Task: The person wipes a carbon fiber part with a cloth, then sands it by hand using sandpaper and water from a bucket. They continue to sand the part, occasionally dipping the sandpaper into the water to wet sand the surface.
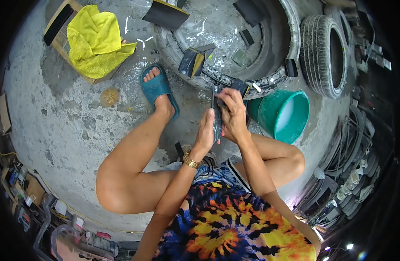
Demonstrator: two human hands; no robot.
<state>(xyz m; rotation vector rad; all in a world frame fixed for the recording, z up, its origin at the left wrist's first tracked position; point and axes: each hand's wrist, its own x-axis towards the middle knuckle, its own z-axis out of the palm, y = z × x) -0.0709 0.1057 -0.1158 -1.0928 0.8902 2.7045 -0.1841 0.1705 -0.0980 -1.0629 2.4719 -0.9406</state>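
Note:
Between my legs, my left hand (205, 132) holds a narrow dark piece (217, 117) with wet, greyish streaks, its long side running away from me. My right hand (233, 112) is bent over the same piece from the right, its fingers curled near the far end. Whatever those fingers pinch is too small to make out. Just beyond the hands lies a tyre (182, 65) on its side, with folded dark sheets (192, 61) on its rim. Right of my right hand, a green bucket (300, 114) holds cloudy liquid.
A yellow cloth (95, 41) lies on a board at the upper left, beside a dark block (58, 24). Another tyre (323, 56) stands at the upper right. My sandalled foot (158, 89) rests left of the lying tyre. Cluttered parts line both sides.

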